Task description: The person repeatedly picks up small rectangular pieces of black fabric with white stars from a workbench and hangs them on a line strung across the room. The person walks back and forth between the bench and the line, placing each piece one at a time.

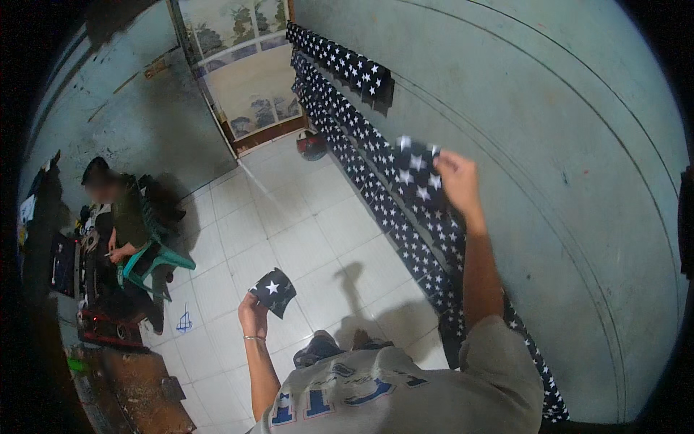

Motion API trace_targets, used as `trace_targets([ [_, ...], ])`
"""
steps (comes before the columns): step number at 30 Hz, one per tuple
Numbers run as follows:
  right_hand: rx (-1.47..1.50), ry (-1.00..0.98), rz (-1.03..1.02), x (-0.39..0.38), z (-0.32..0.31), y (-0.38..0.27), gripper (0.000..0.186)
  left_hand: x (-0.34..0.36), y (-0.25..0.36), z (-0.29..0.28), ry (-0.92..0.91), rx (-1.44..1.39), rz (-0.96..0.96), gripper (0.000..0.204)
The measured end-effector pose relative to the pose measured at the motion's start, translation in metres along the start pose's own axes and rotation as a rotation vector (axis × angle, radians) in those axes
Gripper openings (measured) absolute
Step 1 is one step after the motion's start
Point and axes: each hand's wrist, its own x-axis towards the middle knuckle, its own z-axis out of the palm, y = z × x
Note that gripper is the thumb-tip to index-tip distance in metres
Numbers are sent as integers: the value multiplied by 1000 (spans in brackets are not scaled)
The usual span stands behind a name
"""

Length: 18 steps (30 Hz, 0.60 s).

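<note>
My left hand (253, 315) is closed on a small black piece (278, 296) with white stars, held out low at the centre-left over the floor. My right hand (457, 177) pinches another black piece with several white stars (416, 172) at its upper right corner. It is raised near the right wall, in front of long rows of similar star-patterned pieces (361, 159) running along the wall. A shorter upper row (340, 58) sits nearer the door. I cannot tell whether the held right piece touches the row behind it.
A seated person (126, 217) on a green plastic chair (170, 267) is at the left beside dark equipment (94, 322). A brown board (134, 383) lies at lower left. A red-and-dark rounded object (311, 145) rests by the door (249, 94). Tiled floor (296, 239) lies between.
</note>
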Motion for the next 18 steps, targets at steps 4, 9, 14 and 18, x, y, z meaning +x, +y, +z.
trace_targets([
  [4,178,58,77,156,12,2,16,82,3,26,72,-62,-60,30],
  [9,563,70,229,239,44,41,16,199,0,43,-20,-37,-106,31],
  [14,596,225,458,267,89,102,7,297,18,84,-104,-79,-77,28],
  [18,294,261,470,257,134,149,14,362,46,115,-158,-17,-129,30],
])
